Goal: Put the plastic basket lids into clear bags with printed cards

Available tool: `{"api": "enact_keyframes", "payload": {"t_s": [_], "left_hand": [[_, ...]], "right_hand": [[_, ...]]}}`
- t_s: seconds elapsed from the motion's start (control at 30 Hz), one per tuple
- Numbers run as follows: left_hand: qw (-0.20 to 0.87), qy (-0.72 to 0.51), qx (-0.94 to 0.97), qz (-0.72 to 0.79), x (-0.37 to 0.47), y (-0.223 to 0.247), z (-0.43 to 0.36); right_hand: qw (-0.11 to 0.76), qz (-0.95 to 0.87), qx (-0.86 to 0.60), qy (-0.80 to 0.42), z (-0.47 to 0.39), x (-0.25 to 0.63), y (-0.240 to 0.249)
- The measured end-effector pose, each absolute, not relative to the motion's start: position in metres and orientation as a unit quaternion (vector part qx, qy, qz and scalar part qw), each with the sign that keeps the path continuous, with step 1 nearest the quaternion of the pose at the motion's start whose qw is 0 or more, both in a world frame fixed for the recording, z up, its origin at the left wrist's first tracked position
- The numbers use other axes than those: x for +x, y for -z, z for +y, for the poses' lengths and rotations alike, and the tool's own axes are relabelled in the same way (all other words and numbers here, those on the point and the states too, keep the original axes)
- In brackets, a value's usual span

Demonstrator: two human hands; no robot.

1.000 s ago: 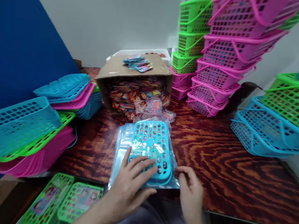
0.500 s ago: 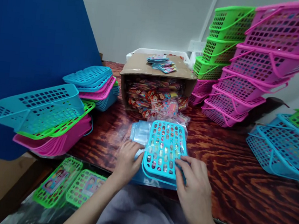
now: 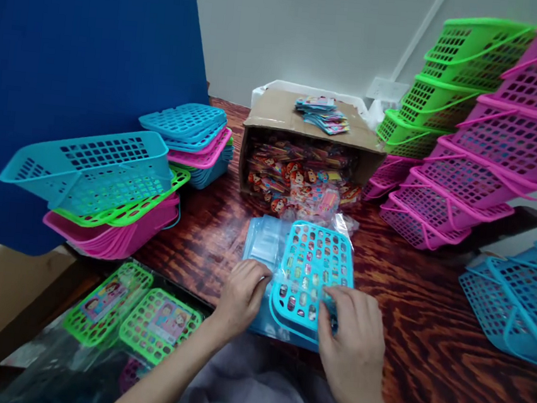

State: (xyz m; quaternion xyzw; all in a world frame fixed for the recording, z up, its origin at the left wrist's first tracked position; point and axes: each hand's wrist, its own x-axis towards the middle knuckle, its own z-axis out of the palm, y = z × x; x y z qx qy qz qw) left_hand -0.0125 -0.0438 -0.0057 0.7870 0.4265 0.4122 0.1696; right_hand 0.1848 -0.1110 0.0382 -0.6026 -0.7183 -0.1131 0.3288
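A blue lidded basket (image 3: pixel 317 273), with small items showing through its holes, lies in front of me with clear film over part of it. At its left side, my left hand (image 3: pixel 244 294) pinches the edge of a clear plastic bag (image 3: pixel 279 266). My right hand (image 3: pixel 353 330) grips the basket's near right edge, fingers on top and thumb at the side. Under and left of the basket lie flat clear bags (image 3: pixel 263 239) on a bluish sheet. The basket's handle hangs along its near edge.
Behind stands a cardboard box (image 3: pixel 271 116) on its side, full of small packets (image 3: pixel 299 176), cards (image 3: pixel 324 115) on top. Stacked pink and green baskets (image 3: pixel 468 145) rise at right, blue baskets (image 3: pixel 515 301) nearer. Empty baskets (image 3: pixel 95 172) stand left; bagged green baskets (image 3: pixel 161 324) lie lower left.
The view has turned left and slightly down, so most things sit farther right. Clear film now shows more plainly over the basket's left part. Both hands stay at the basket's sides.
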Motion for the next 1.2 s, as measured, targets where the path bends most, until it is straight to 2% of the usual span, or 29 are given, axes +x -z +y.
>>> {"api": "enact_keyframes", "payload": {"t_s": [0.13,0.23,0.57,0.77,0.9,1.03,1.2], "left_hand": [[0.172,-0.454,0.752,0.446,-0.008,-0.001,-0.061],[0.148,-0.485,0.744,0.436,-0.002,-0.013,-0.077],[0.136,-0.365,0.753,0.530,0.021,-0.033,-0.060],[0.060,-0.286,0.811,0.506,0.019,-0.044,-0.029],[0.006,-0.248,0.866,0.434,0.010,-0.044,-0.021],[-0.056,-0.247,0.889,0.382,0.002,-0.043,-0.024],[-0.100,-0.253,0.881,0.387,-0.003,-0.043,-0.031]], "right_hand": [[0.265,-0.758,-0.584,0.121,-0.091,0.176,-0.042],[0.256,-0.775,-0.566,0.117,-0.086,0.171,-0.044],[0.221,-0.791,-0.547,0.159,-0.084,0.163,-0.053],[0.228,-0.794,-0.533,0.183,-0.075,0.166,-0.054],[0.234,-0.802,-0.531,0.141,-0.076,0.170,-0.051],[0.229,-0.802,-0.542,0.103,-0.079,0.167,-0.051],[0.242,-0.782,-0.560,0.129,-0.078,0.157,-0.051]]}}
